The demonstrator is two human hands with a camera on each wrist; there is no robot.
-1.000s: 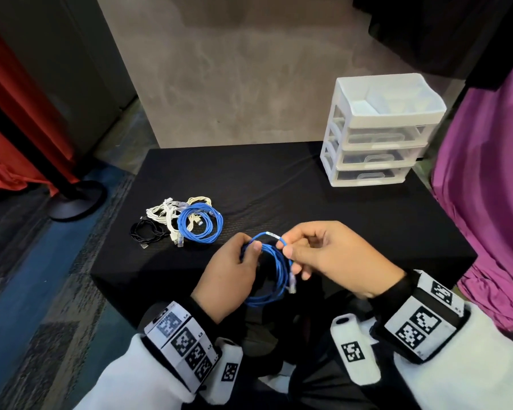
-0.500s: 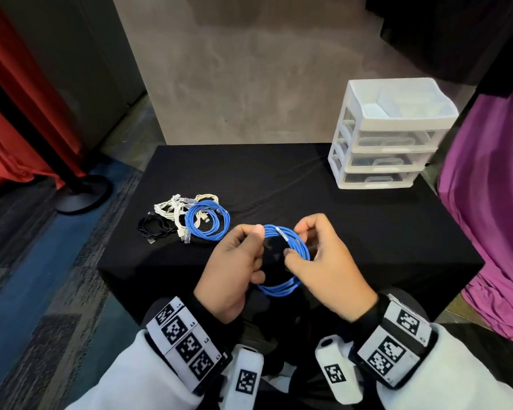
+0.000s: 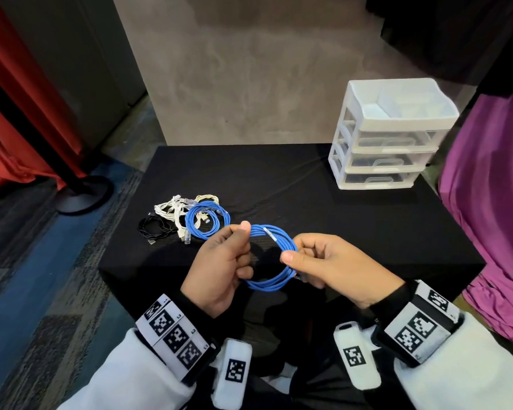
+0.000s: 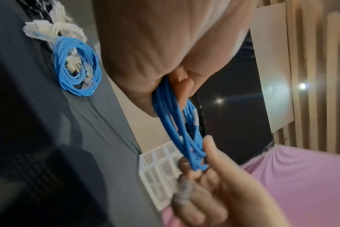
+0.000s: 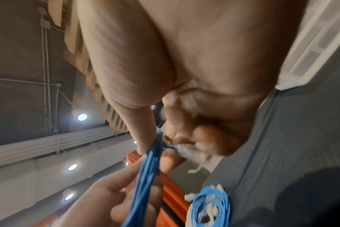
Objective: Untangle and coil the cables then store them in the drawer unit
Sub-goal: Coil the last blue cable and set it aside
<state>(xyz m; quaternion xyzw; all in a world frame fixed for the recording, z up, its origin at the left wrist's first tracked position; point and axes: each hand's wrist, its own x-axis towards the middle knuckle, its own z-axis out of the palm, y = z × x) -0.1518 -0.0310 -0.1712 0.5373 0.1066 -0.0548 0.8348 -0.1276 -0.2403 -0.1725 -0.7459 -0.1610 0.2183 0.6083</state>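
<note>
Black cable (image 3: 154, 229), loosely bundled, lies on the black counter (image 3: 293, 184), farthest left of the pile and well apart from the drawer unit (image 3: 379, 161).

White cables (image 3: 172, 210) sit just right of it, touching it, in a looser heap; clear plugs show at their near end.

Blue coil (image 3: 207, 220) rests flat on the counter against the white cables, with a few white strands and a plug lying inside its ring. The left wrist view shows the same coil (image 4: 77, 67) lying flat.

Left hand (image 3: 222, 270) is raised over the counter's near edge, nearer the viewer than the pile. Thumb and fingers are curled and pinch the left side of a second blue cable (image 3: 274, 258), wound into a ring and held in the air, off the counter.

Right hand (image 3: 335, 267) grips the ring's right side, thumb on top, fingers curled beneath. In the right wrist view a clear plug (image 5: 186, 151) at the cable's end sits among those fingers. A small white tag shows on the ring's upper strands.

Drawer unit, white with three clear drawers, stands at the counter's far right corner; all three drawers are pushed in. Its top tray has dividers.

Magenta cloth (image 3: 492, 208) hangs right of the unit.
</note>
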